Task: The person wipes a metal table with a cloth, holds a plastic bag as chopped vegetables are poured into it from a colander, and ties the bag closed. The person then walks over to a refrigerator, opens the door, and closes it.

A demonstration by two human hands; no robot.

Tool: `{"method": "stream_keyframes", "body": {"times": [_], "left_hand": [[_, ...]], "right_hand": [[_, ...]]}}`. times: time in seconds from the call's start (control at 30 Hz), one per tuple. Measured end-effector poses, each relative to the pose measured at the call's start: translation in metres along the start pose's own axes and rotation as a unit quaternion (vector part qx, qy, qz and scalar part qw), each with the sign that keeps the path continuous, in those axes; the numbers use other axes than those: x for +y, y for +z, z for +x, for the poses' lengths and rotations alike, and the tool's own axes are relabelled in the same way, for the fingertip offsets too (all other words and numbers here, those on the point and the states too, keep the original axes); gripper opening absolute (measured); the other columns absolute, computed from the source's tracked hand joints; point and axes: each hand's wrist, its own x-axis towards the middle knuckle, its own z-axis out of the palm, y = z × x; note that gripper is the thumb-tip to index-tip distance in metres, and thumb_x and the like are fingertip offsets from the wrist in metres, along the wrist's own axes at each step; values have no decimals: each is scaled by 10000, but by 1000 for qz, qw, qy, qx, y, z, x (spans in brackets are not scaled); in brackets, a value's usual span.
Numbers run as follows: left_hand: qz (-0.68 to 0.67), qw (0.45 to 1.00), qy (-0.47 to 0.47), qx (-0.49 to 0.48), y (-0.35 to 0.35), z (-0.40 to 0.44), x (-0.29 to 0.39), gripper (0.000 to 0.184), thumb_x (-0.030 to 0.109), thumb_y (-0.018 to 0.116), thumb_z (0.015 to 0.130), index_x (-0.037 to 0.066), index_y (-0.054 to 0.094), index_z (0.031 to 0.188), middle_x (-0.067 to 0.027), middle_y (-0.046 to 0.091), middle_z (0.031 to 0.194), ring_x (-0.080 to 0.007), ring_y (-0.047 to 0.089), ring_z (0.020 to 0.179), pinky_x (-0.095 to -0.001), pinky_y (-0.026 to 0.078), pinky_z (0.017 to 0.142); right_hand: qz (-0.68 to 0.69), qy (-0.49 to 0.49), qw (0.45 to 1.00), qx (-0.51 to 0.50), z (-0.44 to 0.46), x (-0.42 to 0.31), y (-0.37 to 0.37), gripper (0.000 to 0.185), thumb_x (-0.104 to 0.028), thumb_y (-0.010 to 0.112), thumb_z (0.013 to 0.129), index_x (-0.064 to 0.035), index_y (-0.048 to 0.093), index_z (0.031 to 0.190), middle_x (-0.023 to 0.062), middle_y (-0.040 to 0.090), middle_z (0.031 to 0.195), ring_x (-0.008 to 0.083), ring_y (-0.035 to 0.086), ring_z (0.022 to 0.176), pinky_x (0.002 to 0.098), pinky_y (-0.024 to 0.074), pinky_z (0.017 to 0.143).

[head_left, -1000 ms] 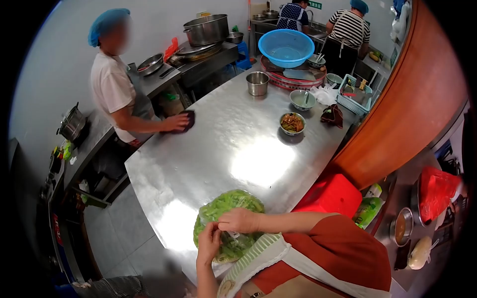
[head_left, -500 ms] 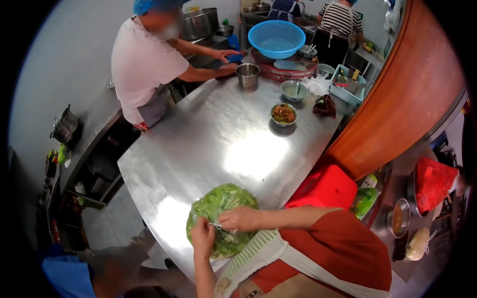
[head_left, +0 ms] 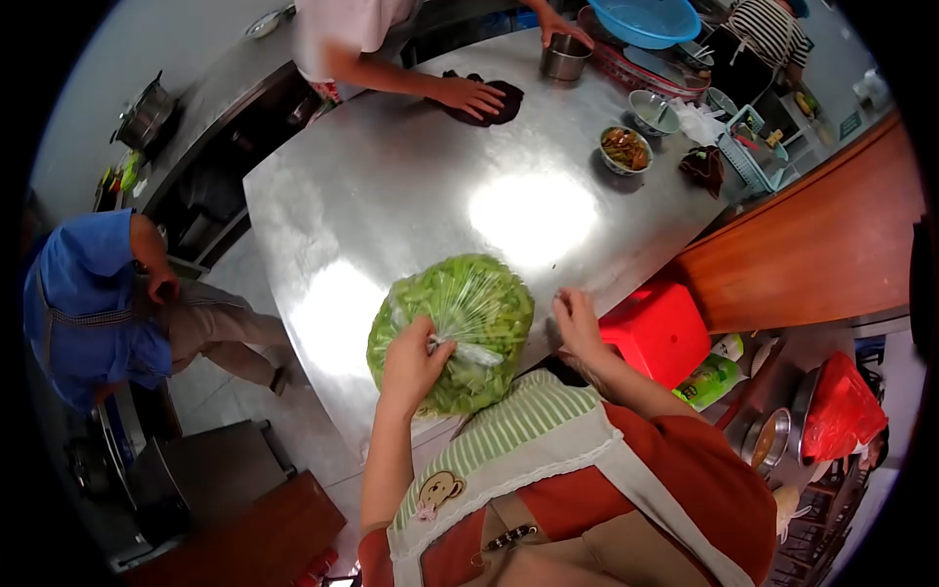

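A clear plastic bag of chopped green vegetables point(head_left: 469, 293) rests at the near edge of the metal table point(head_left: 381, 196). My left hand point(head_left: 416, 362) is closed on the gathered neck of this bag, at its left side. To the right of the bag, my right hand point(head_left: 577, 321) is raised near the table edge, apart from the bag. Its fingers are curled, and whether anything small is between them cannot be made out.
One co-worker's hand presses a dark cloth point(head_left: 504, 103); the other touches a metal pot point(head_left: 565, 59). Beyond are a bowl of food point(head_left: 625, 151), another bowl point(head_left: 652, 113) and a blue basin point(head_left: 646, 20). A person in blue point(head_left: 93, 293) stands left. A red container point(head_left: 660, 333) is right.
My right hand has left the bag's neck and moved right; my left hand still holds it. The co-worker wipes with the cloth nearer the table's middle. The person in blue has come further into view.
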Motion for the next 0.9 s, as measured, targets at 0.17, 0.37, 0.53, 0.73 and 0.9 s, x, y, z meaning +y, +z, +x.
{"method": "stream_keyframes", "body": {"times": [0.17,0.37,0.53,0.73,0.9], "left_hand": [[42,998,41,7,15,5,-3,222,200,701,793,12,585,778,-169,568,720,-349,556,655,-413,436,604],[0,997,77,12,27,4,-18,248,189,663,841,-6,558,730,-141,499,616,-269,441,537,-376,384,536],[-93,993,64,-37,38,11,-32,195,128,653,842,-15,572,738,-69,493,601,-143,435,548,-312,369,522],[-105,989,-28,-102,18,0,21,218,189,603,890,9,588,769,-59,542,692,-134,452,645,-332,387,575],[-234,964,-26,-126,8,-11,34,194,135,580,896,28,542,739,-19,508,698,-102,418,635,-286,350,555]], "right_hand": [[-91,-52,990,-96,-22,-4,13,308,-275,463,938,4,574,865,220,590,894,420,553,867,491,441,761],[-138,-46,981,-129,-23,-7,15,282,-275,445,950,-37,576,875,169,568,905,368,567,895,482,452,758],[-130,-25,981,-143,-24,-9,8,314,-305,442,950,-42,598,878,142,591,925,343,584,894,477,450,757],[-73,-5,993,-96,-25,-3,14,359,-300,448,930,-24,658,840,181,645,885,383,613,887,521,473,760],[-25,52,997,-52,-57,-2,33,334,-329,432,952,-57,624,938,162,623,935,359,583,917,467,454,798]]}}
